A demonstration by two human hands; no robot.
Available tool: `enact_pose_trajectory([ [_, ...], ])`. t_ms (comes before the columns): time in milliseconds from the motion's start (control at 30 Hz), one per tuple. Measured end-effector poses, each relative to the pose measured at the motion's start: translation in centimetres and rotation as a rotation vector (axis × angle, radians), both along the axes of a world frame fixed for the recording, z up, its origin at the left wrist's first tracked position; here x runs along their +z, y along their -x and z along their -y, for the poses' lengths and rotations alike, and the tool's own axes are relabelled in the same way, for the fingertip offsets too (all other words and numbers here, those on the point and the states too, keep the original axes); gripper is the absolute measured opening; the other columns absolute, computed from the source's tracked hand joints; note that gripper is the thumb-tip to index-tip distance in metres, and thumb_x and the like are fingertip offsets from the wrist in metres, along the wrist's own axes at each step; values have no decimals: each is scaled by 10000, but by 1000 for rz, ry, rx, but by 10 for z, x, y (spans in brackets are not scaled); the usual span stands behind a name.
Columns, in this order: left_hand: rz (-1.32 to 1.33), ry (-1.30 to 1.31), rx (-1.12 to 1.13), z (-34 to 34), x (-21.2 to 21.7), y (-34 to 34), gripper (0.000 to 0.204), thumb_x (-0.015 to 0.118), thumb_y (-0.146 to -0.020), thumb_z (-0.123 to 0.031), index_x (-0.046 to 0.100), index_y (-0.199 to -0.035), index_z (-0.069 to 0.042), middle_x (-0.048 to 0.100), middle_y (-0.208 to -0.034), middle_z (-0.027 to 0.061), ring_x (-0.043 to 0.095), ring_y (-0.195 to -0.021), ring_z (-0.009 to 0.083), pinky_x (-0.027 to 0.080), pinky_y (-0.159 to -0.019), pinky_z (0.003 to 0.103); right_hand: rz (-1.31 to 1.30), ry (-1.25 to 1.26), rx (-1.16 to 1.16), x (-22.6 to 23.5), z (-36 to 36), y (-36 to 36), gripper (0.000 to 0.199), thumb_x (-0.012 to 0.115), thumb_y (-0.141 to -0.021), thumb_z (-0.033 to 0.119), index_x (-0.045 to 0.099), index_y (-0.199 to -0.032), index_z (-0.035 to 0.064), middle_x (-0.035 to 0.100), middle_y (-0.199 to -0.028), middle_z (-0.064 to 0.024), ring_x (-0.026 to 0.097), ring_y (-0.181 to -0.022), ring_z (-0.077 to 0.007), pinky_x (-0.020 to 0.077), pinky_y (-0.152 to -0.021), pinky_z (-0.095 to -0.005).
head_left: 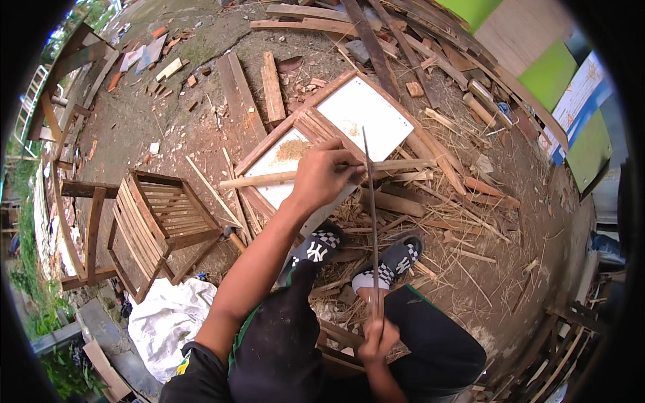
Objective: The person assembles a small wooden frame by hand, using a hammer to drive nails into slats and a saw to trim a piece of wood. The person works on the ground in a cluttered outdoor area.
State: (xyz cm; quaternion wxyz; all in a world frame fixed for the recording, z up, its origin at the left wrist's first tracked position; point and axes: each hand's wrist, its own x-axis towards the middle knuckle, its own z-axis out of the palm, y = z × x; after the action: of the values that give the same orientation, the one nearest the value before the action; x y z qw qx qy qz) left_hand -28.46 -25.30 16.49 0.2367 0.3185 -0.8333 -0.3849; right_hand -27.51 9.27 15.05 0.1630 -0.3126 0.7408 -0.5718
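Note:
My left hand is closed round a long, pale wooden stick that lies slantwise across a white panel with a wooden frame. Low in the picture, my right hand is slightly blurred and grips the handle of what looks like a handsaw. Its long, narrow blade appears edge-on, so no teeth can be made out. The blade crosses the stick just right of my left fingers; whether it touches the wood I cannot tell. Sawdust lies on the panel.
A slatted wooden chair stands at the left, above a white sack. A hammer lies beside my left forearm. Split sticks and straw litter the ground on the right. Planks are heaped at the far side. My sandalled feet flank the blade.

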Motion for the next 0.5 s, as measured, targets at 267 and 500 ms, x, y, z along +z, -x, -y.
enact_pose_trajectory([
  [267, 28, -27, 8, -3, 0, 2, 127, 848, -825, -104, 807, -925, -35, 674, -878, 95, 721, -804, 258, 579, -739, 383, 134, -94, -1, 14, 67, 32, 532, 442, -1110, 286, 433, -633, 50, 392, -538, -5, 428, -474, -117, 316, -479, -316],
  [500, -127, -108, -22, -2, -10, 2, 140, 856, -811, -109, 782, -875, -10, 671, -819, 123, 720, -750, 296, 562, -673, 386, 84, -64, 2, 20, 20, 9, 514, 454, -1088, 264, 456, -623, 45, 445, -525, -57, 444, -462, -153, 341, -481, -319],
])
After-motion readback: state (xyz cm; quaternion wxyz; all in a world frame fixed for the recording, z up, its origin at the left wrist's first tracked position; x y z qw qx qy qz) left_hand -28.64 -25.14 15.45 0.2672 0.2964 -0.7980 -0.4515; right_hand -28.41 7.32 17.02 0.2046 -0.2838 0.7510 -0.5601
